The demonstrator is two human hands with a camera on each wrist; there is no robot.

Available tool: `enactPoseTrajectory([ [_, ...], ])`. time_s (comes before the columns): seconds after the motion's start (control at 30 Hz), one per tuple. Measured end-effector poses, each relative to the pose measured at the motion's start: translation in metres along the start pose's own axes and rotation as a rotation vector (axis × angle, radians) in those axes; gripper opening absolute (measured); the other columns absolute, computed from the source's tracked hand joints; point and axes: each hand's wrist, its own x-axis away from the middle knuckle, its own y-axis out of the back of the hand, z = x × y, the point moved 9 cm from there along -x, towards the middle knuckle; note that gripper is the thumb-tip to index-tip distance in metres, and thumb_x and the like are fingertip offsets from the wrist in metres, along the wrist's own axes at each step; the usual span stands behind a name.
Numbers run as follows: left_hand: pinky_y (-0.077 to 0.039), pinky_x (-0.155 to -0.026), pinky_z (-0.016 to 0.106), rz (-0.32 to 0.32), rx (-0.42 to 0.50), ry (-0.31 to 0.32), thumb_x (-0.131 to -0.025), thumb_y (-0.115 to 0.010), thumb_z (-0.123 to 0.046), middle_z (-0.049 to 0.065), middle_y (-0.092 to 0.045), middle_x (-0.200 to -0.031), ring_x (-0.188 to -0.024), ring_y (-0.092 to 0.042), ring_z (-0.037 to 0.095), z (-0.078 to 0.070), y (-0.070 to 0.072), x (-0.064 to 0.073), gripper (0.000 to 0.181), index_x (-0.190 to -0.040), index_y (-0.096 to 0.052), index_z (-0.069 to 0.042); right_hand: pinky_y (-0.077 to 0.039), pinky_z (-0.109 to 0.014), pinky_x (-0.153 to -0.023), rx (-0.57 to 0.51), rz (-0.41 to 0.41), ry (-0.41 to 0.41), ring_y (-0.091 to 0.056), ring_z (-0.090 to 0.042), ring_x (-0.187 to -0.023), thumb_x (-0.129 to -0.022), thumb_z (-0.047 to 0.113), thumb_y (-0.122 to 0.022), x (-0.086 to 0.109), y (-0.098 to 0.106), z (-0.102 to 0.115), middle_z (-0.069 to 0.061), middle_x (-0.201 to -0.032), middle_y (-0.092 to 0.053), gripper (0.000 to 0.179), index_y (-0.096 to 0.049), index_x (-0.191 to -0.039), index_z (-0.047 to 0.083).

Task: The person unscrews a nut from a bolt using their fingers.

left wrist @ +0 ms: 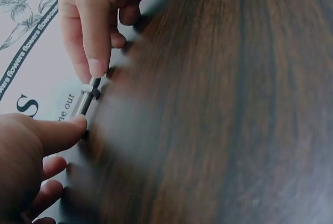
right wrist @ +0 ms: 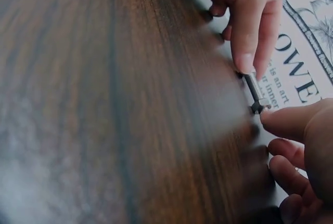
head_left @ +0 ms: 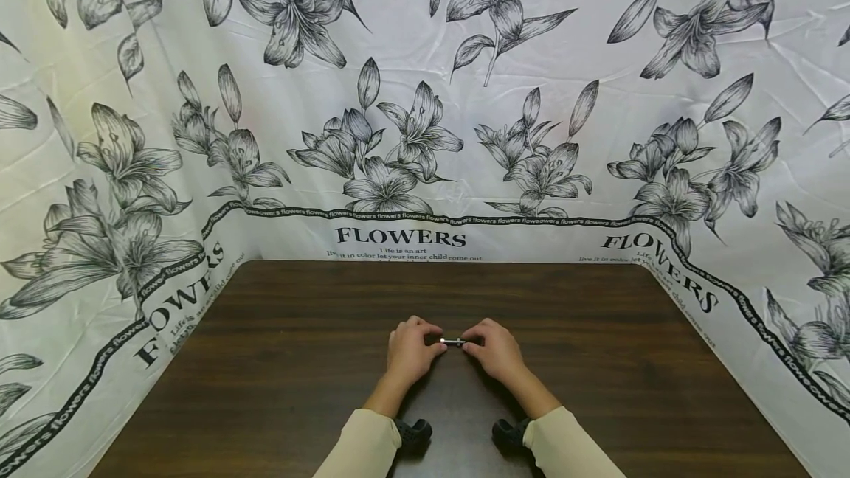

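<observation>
A small metal bolt (head_left: pixel 450 342) with a nut (head_left: pixel 458 342) on it lies level between my two hands, just above the dark table or touching it; I cannot tell which. My left hand (head_left: pixel 409 351) pinches the bolt's left end between thumb and fingertips. At the other end, my right hand (head_left: pixel 498 351) pinches with thumb and fingers close beside the nut. Both wrist views show the bare shank (left wrist: pixel 87 104) between the fingertips, with the nut (right wrist: pixel 259 104) nearer the right hand. The fingertips hide both ends of the bolt.
The brown wood-grain table (head_left: pixel 299 389) spreads around the hands. White flower-printed cloth (head_left: pixel 398 168) hangs along its back and both sides. Dark wrist-worn devices (head_left: pixel 415 434) sit under the cream sleeves (head_left: pixel 372 445), close to the tabletop.
</observation>
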Motion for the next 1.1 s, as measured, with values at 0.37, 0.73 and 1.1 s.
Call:
enactPoseTrajectory([
  [0.37, -0.035, -0.072, 0.035, -0.03, -0.029, 0.031, -0.074, -0.084, -0.028, -0.006, -0.058, -0.092, -0.085, -0.052, 0.019, 0.0, 0.003, -0.001, 0.016, -0.087, -0.078, -0.023, -0.044, -0.034, -0.065, 0.013, -0.003, -0.024, -0.058, -0.016, -0.08, -0.081, 0.017, -0.079, -0.004, -0.002, 0.007, 0.01, -0.085, -0.057, 0.007, -0.074, -0.083, 0.021],
  [0.73, -0.037, -0.076, 0.041, -0.027, 0.08, 0.048, -0.078, -0.081, -0.027, -0.004, -0.065, -0.094, -0.088, -0.053, 0.022, 0.0, 0.008, 0.003, 0.013, -0.089, -0.078, -0.021, -0.047, -0.039, -0.073, -0.138, -0.047, -0.028, -0.059, -0.017, -0.082, -0.083, 0.011, -0.077, -0.002, 0.001, 0.004, 0.007, -0.086, -0.063, 0.008, -0.073, -0.085, 0.017],
  [1.1, -0.04, -0.071, 0.034, -0.055, 0.256, 0.003, -0.08, -0.08, -0.023, -0.006, -0.065, -0.088, -0.081, -0.05, 0.018, -0.007, 0.02, 0.004, 0.013, -0.092, -0.078, -0.018, -0.048, -0.027, -0.058, -0.439, -0.132, -0.085, -0.059, -0.013, -0.066, -0.083, 0.004, -0.074, 0.004, 0.013, 0.006, 0.0, -0.081, -0.067, 0.007, -0.073, -0.087, 0.01],
])
